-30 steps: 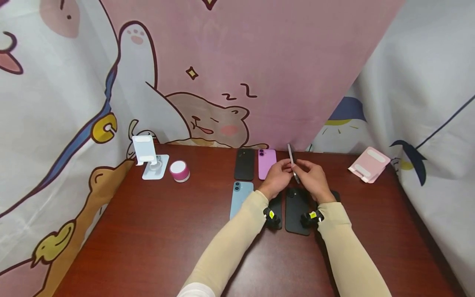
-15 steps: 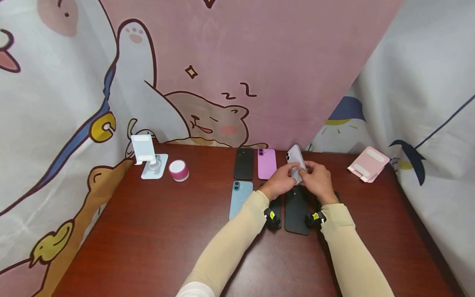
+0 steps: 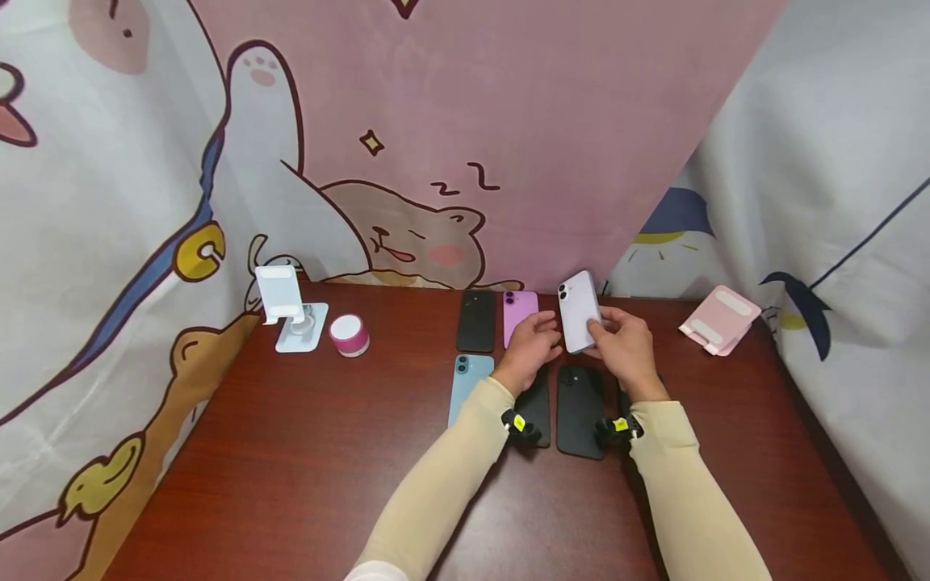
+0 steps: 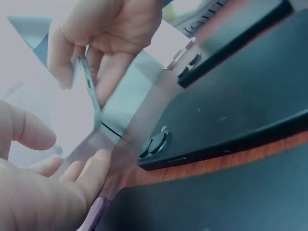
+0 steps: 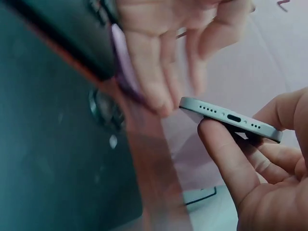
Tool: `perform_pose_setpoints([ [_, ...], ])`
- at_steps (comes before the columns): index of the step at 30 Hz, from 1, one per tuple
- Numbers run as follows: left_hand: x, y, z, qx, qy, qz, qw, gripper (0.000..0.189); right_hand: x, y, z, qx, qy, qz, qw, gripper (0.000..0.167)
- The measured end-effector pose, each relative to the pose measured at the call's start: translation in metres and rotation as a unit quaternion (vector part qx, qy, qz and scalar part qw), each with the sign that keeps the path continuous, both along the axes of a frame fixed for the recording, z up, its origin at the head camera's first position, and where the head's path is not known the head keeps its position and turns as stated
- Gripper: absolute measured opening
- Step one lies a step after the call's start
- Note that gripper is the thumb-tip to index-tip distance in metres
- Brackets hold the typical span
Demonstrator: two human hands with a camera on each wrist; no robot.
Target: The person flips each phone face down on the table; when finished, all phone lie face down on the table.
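A pale lavender smartphone [image 3: 578, 311] is tilted up above the back of the table, its camera side toward the head view. My right hand [image 3: 625, 349] pinches its lower right part between thumb and fingers. In the right wrist view the phone's bottom edge [image 5: 233, 118] shows a charging port. My left hand [image 3: 529, 349] is apart from it, just to its left, fingers loosely bent and holding nothing. Behind the left hand lies a purple phone [image 3: 519, 315], partly covered. Below the hands lie a black phone [image 3: 580, 413] and another dark phone [image 3: 539, 407], partly hidden.
Further left lie a black phone [image 3: 476, 321] and a blue phone [image 3: 468, 383]. A white phone stand [image 3: 282, 294] and a pink round jar [image 3: 349, 335] stand at the far left. A pink folding stand [image 3: 721, 319] is on the right. A printed curtain [image 3: 581, 145] hangs behind.
The lavender phone, earlier edge-on between both hands, has turned its back to the head view. My left hand has let go and moved left; the right hand keeps hold.
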State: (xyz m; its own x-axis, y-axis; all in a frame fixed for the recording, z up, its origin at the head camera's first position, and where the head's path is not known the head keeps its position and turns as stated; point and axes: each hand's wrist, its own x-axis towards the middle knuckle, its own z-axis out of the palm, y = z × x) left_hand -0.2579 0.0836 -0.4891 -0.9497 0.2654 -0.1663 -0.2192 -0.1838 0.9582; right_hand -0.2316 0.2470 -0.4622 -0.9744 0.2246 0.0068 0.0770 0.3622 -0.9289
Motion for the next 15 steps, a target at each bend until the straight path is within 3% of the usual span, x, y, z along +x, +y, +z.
perform_pose_setpoints([
  [3, -0.0015, -0.0033, -0.0011, 0.044, -0.038, -0.012, 0.9982, 0.051, 0.0024, -0.0041, 0.0052, -0.015, 0.003, 0.009, 0.9998, 0.048],
  [8, -0.0033, -0.0049, 0.0013, 0.077, -0.032, -0.036, 0.9959, 0.054, 0.0035, -0.0079, 0.0076, -0.027, 0.009, 0.018, 0.9994, 0.050],
  [15, -0.0049, -0.0081, 0.0049, 0.047, -0.009, -0.022, 0.9986, 0.054, -0.0012, -0.0058, 0.0034, -0.013, 0.015, 0.005, 0.9998, 0.051],
])
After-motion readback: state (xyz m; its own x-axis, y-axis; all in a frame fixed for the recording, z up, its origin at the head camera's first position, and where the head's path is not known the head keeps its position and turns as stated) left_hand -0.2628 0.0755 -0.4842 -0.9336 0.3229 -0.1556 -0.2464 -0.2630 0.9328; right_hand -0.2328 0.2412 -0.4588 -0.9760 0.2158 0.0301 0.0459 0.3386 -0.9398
